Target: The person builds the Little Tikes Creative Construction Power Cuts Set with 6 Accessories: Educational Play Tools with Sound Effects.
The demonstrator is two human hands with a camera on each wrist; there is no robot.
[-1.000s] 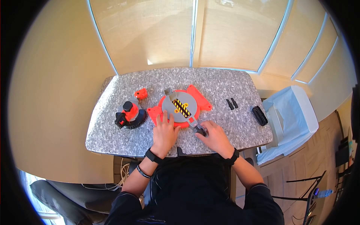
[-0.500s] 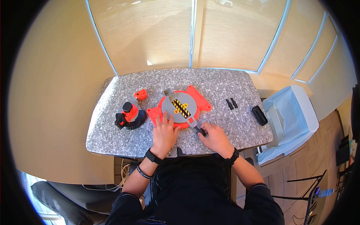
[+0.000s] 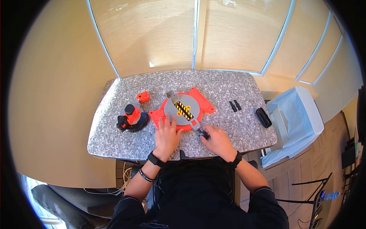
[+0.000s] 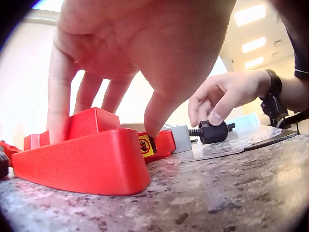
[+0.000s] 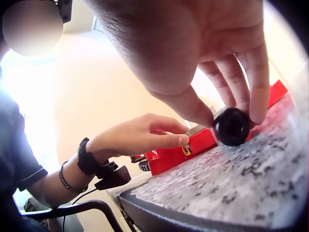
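Red-and-gray disc device (image 3: 193,103): we found it lying flat about the middle of the granite-patterned table (image 3: 228,82).
Long axis: we traced it along the striped label (image 3: 184,110), slanting from far left to near right; the end with the black knob (image 4: 214,132) pointed toward the near edge, bearing right.
Spring (image 4: 194,132): we saw its coils exposed between knob and gray block.
Left hand (image 3: 166,137): we noted it reaching over the near edge, back upward, directed at the far edge.
Left fingers: we saw them extended and spread, one fingertip on the red wing (image 4: 84,166), the thumb at the rim beside a yellow warning sticker (image 4: 146,145).
Right hand (image 3: 220,142): we noted it over the near edge, angled toward the far-left corner.
Right fingers: we saw thumb and finger pinching the black knob from opposite sides.
Black-and-red round unit (image 3: 132,114): we listed it toward the left edge.
Black clips (image 3: 233,106): two, we counted, toward the right edge.
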